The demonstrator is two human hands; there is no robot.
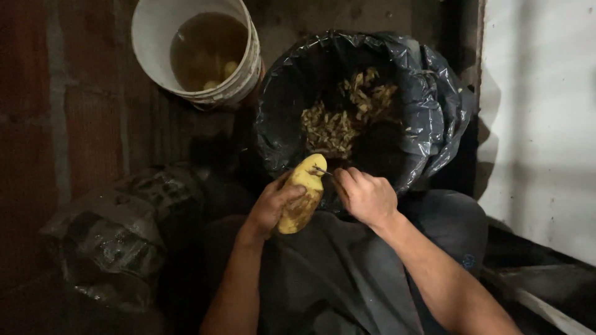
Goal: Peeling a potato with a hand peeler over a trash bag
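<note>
A yellow potato (302,193) with brown patches is seen; the bin liner (428,93) is black, the bucket (149,37) white, the peelings (338,118) tan.

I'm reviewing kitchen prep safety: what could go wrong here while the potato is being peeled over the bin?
The peeler in the right hand works close to the left hand gripping the potato; a slip could nick the thumb. The light is dim, so the blade is hard to see. Peelings might miss the lined bin and land on the lap.

Dark crumpled plastic sack (118,236) at lower left, on the floor.
</note>
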